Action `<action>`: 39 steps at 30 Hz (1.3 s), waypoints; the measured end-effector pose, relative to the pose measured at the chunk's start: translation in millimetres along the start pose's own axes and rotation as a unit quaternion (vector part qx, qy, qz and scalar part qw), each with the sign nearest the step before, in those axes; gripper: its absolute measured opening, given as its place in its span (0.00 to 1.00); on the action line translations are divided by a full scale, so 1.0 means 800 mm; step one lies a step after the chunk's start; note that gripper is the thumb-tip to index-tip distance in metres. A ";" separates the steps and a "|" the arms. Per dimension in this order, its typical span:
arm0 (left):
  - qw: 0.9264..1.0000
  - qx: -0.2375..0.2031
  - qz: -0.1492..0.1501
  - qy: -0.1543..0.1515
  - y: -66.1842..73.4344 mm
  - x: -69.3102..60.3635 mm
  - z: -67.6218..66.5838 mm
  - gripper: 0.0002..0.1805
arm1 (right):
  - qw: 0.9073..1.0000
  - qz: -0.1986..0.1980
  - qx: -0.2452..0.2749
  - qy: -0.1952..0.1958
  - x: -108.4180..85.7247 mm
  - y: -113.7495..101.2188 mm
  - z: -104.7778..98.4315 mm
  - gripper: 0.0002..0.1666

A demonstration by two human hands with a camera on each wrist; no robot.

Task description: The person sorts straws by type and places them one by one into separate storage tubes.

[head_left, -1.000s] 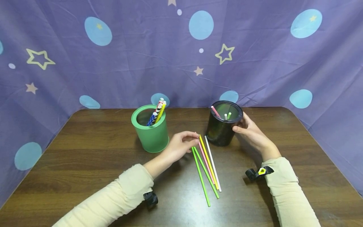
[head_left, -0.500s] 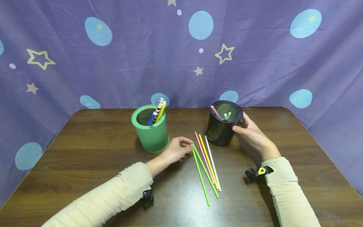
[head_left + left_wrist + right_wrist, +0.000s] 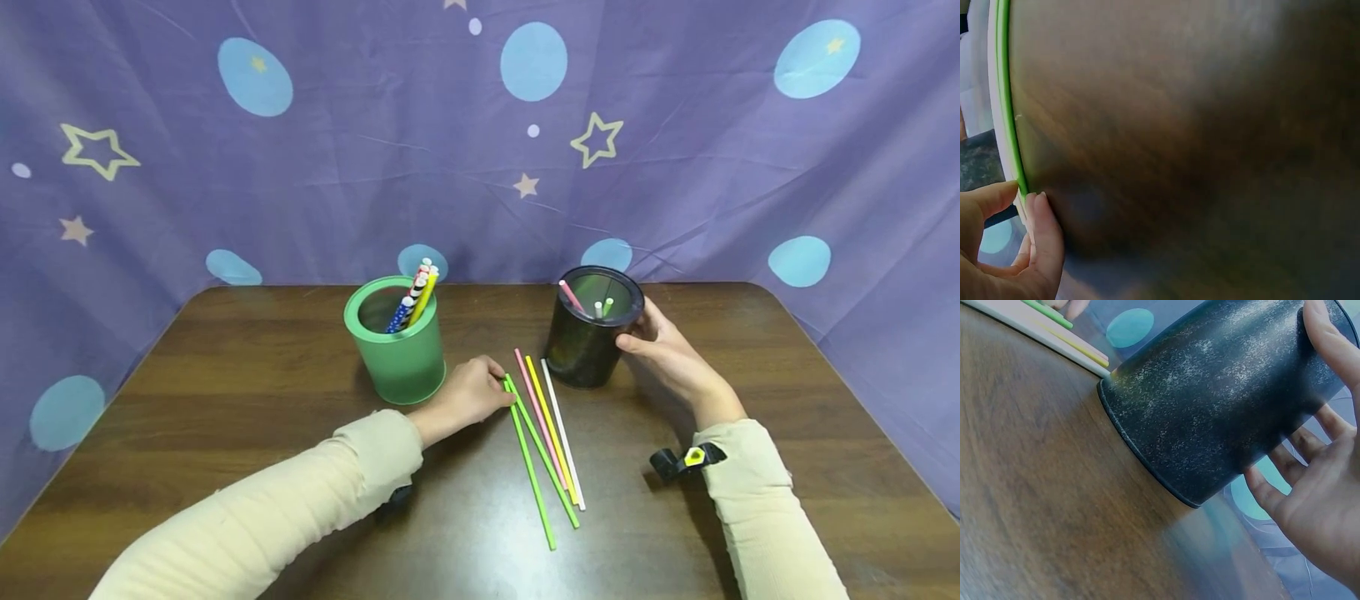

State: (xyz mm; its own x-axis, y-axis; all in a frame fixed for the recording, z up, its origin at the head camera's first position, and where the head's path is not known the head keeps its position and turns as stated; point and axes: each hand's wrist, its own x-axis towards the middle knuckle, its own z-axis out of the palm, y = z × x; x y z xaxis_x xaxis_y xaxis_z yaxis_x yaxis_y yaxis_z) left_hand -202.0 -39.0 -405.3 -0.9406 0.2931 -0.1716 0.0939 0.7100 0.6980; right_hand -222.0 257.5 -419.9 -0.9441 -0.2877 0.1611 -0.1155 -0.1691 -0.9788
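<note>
Several thin coloured sticks lie fanned on the table in the head view: two green sticks (image 3: 532, 471), a pink stick (image 3: 539, 415), a yellow stick (image 3: 551, 425) and a white stick (image 3: 562, 433). My left hand (image 3: 467, 392) pinches the far end of a green stick (image 3: 1005, 106) between thumb and fingertips; which of the two, I cannot tell. With thumb and fingers curled around its right side, my right hand (image 3: 675, 364) holds a black can (image 3: 583, 354) standing upright. Inside it are a pink, a white and a green stick.
Left of the sticks stands a green can (image 3: 405, 367) with several patterned and yellow sticks (image 3: 420, 300) leaning to its right side. The brown wooden table (image 3: 247, 400) ends at a purple curtain (image 3: 465, 167) behind both cans.
My left hand has come nearer, away from the far ends of the pink and yellow sticks, to the green ends. The right hand and black can have stayed put.
</note>
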 end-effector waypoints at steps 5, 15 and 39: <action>1.000 0.024 -0.003 -0.007 0.003 0.004 -0.001 0.20 | 1.000 -0.002 0.005 0.000 -0.001 -0.001 0.002 0.46; 1.000 0.013 -0.003 -0.023 0.006 0.006 -0.009 0.18 | 1.000 -0.005 -0.003 0.001 0.001 -0.004 0.002 0.45; 0.999 0.035 0.006 -0.027 0.006 0.013 0.003 0.19 | 1.000 0.005 0.003 0.003 0.001 0.002 0.000 0.51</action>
State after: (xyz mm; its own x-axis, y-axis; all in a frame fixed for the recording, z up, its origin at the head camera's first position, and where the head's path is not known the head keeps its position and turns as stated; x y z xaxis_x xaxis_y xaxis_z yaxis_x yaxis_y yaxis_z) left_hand -210.5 -30.7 -405.5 -0.9207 0.3344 -0.2015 0.1295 0.7485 0.6504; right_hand -222.7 257.0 -421.7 -0.9466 -0.2844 0.1516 -0.1052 -0.1719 -0.9795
